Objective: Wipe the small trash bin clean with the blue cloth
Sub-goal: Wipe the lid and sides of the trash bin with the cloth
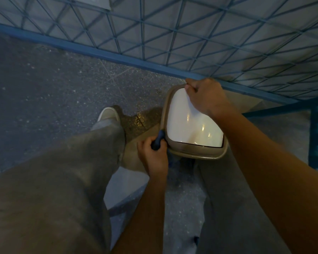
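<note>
Beige-rimmed small trash bin (165,110): it stands on the floor between the two hands, top up. Judging by its place, it is kept close between the knees so both hands reach it without stretching.
White lid (187,118): it sits closed inside the rim, below the right hand and just beyond the left. Its gloss shows bright reflections, so whether it is already clean I cannot tell.
Right hand (207,98): its fingers curl over the far corner of the rim and grip it. This looks like a bracing hold, so the light bin does not slide or tip under the rubbing.
Left hand (154,154): it is closed round the cloth at the near left corner of the rim and presses the cloth against the edge there.
Blue cloth (159,139): bunched small in the left hand, with one end poking out against the rim. The tight wad probably suits the narrow edge. The step appears to be wiping the rim.
Floor (53,79): grey speckled stone lies under both hands, with a shiny patch (136,120) just left of the bin.
Blue mesh frame (173,33): a wire grid on a blue bar runs beyond the right hand.
Grey trousers (53,171): one leg lies left of the left hand.
Pale shoe (107,113): it is beyond the left hand, well left of the bin.
</note>
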The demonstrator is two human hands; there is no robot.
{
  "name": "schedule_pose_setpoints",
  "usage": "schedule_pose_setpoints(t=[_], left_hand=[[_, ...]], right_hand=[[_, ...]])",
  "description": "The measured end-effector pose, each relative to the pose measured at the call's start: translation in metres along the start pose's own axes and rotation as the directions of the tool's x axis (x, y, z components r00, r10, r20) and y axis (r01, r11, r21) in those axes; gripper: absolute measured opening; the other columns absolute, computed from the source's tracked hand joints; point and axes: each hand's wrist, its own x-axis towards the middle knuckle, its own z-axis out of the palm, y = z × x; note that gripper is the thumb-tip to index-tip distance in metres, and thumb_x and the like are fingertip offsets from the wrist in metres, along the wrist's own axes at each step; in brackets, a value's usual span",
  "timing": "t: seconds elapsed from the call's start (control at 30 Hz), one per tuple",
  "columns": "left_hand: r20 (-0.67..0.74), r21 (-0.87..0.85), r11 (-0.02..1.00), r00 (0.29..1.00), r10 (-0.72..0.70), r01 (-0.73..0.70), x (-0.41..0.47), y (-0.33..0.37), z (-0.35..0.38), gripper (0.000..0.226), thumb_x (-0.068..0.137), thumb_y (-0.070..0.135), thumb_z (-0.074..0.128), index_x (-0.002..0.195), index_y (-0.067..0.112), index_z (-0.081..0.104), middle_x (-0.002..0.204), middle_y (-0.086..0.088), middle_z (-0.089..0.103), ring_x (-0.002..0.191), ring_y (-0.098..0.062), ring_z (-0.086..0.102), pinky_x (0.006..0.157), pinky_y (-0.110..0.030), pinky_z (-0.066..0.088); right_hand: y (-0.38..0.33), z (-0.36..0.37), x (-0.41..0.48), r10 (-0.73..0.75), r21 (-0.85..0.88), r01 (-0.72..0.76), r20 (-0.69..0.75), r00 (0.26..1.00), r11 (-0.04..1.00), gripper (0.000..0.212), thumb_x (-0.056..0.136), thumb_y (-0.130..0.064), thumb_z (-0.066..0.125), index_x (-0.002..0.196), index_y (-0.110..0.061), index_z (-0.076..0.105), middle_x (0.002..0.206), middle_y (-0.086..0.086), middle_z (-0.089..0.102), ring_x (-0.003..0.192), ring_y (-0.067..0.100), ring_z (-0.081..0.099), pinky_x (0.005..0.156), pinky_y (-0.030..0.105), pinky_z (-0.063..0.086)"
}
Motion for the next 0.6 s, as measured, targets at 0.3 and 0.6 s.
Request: schedule_pose_setpoints(t=[0.3,0.6], left_hand=[[0.302,0.213,0.937,0.931,0.206,-0.277,0.068,0.042,-0.004,0.018,0.076,0.007,0.066,0.094,0.004,0.068,0.103,-0.017,0.057,0.092,-0.025,0.056,0.081,-0.026,0.041],[0.446,0.301,0.770,0.797,0.407,-0.562,0.128,0.097,0.038,0.024,0.083,0.015,0.063,0.105,0.006,0.066,0.115,-0.019,0.052,0.106,-0.028,0.052,0.092,-0.033,0.040]], right_hand=[[0.002,0.001,0.002,0.004,0.028,-0.005,0.012,1.000,1.000,0.041,0.099,-0.034,0.033,0.138,-0.025,0.040,0.139,0.016,0.046,0.123,0.033,0.048,0.106,0.053,0.036],[0.001,0.002,0.003,0.028,0.036,-0.028,0.001,1.000,0.999,0.039,0.099,-0.033,0.034,0.136,-0.024,0.043,0.138,0.015,0.043,0.125,0.030,0.044,0.107,0.055,0.033]])
